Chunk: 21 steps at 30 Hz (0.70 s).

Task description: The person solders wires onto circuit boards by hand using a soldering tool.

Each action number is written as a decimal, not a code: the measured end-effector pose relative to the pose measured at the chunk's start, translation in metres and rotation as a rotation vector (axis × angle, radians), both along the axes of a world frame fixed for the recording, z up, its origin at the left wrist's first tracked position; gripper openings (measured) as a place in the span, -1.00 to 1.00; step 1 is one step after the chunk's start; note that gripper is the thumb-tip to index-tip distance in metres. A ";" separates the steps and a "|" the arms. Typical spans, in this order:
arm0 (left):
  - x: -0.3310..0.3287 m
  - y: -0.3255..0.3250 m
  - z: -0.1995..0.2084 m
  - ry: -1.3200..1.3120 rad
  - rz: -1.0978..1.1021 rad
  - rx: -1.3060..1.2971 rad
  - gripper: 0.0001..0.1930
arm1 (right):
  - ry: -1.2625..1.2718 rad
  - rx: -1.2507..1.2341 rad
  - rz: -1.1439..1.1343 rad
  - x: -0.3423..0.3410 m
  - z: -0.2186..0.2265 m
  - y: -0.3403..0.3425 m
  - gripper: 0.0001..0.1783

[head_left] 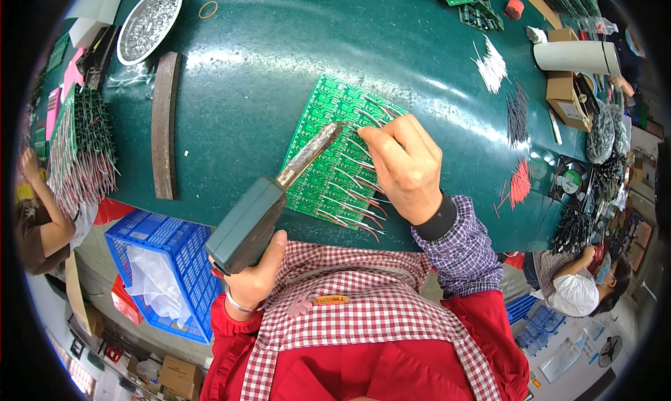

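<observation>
A green circuit board panel lies on the table before me, with rows of red, white and dark wires standing out toward its right side. My left hand is closed round the handle of a soldering gun. Its long metal barrel slants up over the board, and the tip meets the middle of the panel. Close to that tip, my right hand pinches a thin wire between thumb and forefinger; the fingers hide most of it. The other fingers of that hand are curled in.
Loose white wires, black wires and red wires lie in piles at right. On the left are a metal dish, a brown bar and wired boards. A blue crate stands below the table edge. Co-workers sit at both sides.
</observation>
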<state>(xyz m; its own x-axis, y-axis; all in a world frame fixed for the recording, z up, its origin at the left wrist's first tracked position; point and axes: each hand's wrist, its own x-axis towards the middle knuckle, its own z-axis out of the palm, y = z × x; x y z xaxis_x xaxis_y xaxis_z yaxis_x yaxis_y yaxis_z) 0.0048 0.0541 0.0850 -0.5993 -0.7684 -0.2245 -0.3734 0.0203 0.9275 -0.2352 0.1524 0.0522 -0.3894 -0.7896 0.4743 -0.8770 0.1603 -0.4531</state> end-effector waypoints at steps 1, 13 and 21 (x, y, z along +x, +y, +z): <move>0.000 0.000 0.001 -0.006 0.007 -0.002 -0.70 | 0.003 0.000 0.000 0.000 0.000 0.000 -0.76; 0.001 0.000 -0.001 0.009 -0.014 -0.043 -0.63 | -0.001 -0.001 -0.002 0.001 0.000 0.000 -0.76; 0.002 0.000 0.002 -0.005 -0.015 -0.029 -0.63 | -0.011 -0.016 -0.011 0.001 -0.003 0.001 -0.75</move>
<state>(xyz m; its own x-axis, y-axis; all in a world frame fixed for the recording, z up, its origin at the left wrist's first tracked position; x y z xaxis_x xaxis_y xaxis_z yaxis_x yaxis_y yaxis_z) 0.0067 0.0543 0.0866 -0.6094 -0.7659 -0.2051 -0.3776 0.0529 0.9244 -0.2346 0.1530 0.0493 -0.4035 -0.7776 0.4821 -0.8700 0.1629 -0.4654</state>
